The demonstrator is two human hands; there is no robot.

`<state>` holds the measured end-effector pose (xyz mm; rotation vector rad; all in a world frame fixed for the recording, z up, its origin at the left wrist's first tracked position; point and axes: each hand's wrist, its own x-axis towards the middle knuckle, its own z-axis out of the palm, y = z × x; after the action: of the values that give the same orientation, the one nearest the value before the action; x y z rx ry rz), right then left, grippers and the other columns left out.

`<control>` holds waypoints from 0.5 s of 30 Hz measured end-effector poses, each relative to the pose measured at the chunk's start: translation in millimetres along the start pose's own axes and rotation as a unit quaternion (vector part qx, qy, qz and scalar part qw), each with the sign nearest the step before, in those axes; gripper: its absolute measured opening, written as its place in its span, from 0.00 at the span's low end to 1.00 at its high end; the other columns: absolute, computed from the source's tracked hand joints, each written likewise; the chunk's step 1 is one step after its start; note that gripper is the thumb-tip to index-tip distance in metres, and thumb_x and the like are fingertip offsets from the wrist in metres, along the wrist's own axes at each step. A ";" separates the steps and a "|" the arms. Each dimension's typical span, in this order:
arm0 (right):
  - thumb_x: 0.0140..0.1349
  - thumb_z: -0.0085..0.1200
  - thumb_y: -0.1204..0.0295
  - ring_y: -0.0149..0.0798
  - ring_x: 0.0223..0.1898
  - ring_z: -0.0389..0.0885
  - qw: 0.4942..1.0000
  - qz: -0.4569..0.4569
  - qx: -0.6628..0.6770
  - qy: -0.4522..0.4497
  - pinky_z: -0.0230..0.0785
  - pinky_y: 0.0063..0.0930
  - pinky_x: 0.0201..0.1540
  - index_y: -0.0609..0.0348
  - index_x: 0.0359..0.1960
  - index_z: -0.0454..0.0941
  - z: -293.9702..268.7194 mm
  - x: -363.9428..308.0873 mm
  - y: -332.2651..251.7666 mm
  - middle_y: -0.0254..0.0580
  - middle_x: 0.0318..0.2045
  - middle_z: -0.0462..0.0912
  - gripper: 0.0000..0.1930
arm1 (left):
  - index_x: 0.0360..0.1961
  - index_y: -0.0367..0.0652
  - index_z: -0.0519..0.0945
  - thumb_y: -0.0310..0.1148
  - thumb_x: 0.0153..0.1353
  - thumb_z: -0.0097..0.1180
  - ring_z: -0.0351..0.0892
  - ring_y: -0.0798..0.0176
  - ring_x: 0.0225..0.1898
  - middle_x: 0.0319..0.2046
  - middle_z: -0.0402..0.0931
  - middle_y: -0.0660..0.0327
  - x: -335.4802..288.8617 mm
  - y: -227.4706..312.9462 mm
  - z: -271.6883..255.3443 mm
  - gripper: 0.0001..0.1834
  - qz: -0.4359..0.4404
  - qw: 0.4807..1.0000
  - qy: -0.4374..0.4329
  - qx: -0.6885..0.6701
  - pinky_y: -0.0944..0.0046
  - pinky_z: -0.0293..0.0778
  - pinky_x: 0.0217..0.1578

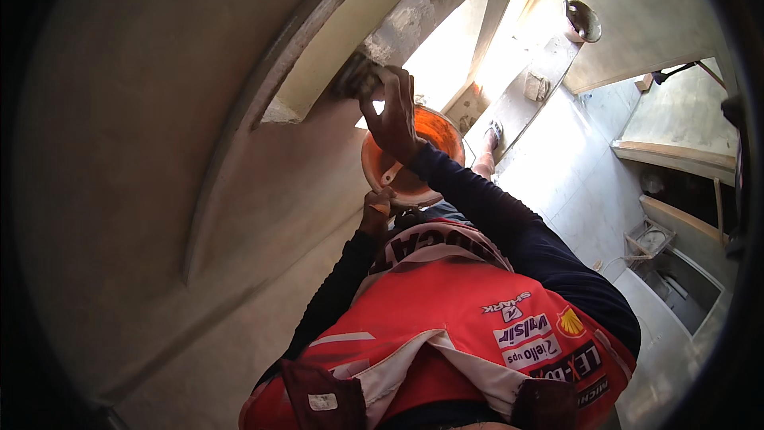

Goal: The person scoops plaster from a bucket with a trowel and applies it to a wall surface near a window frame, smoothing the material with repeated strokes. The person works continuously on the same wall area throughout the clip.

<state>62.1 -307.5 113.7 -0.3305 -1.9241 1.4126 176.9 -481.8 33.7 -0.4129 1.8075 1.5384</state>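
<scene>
My left hand grips the near rim of an orange bucket, its fingers closed over the edge. Inside the bucket leans a tool with a pale handle; its lower end is hard to see. Above the bucket, my right hand reaches to the wall beside the bright opening. Its fingers are bent around a dark, rough lump against the wall surface. Shadow hides what the lump is. Grey, patchy plaster covers the wall just beyond those fingers.
A curved ledge runs along the wall at left. To the right lies a plank bearing a small block, with a dirty bucket at its far end. A foot is beside the plank. A rectangular recess is at lower right.
</scene>
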 end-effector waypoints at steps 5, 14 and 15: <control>0.62 0.61 0.75 0.60 0.55 0.72 0.954 -0.272 0.039 -0.118 0.70 0.56 0.56 0.52 0.59 0.74 4.4 -2.0 -0.1 0.50 0.55 0.73 0.23 | 0.33 0.39 0.78 0.36 0.68 0.57 0.77 0.68 0.29 0.29 0.76 0.64 2.4 -1.7 3.4 0.11 -0.060 0.994 0.014 -0.087 0.62 0.78 0.35; 0.60 0.65 0.75 0.58 0.53 0.74 0.964 -0.238 0.029 -0.116 0.71 0.53 0.56 0.54 0.59 0.75 -0.2 -6.7 -10.7 0.52 0.53 0.74 0.24 | 0.33 0.39 0.77 0.34 0.65 0.59 0.75 0.68 0.29 0.29 0.74 0.63 -8.9 10.7 8.7 0.09 -0.061 0.992 0.020 -0.106 0.61 0.77 0.35; 0.61 0.63 0.74 0.58 0.53 0.73 0.955 -0.268 0.010 -0.129 0.71 0.54 0.56 0.52 0.59 0.76 0.1 -8.0 -11.6 0.51 0.54 0.74 0.23 | 0.33 0.39 0.77 0.34 0.65 0.58 0.75 0.68 0.29 0.29 0.74 0.63 -9.1 11.8 9.7 0.09 -0.071 0.992 0.037 -0.097 0.61 0.77 0.35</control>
<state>70.1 -316.5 121.1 0.3853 -1.9962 1.1427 178.5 -471.6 48.1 -0.6852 1.6506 1.6233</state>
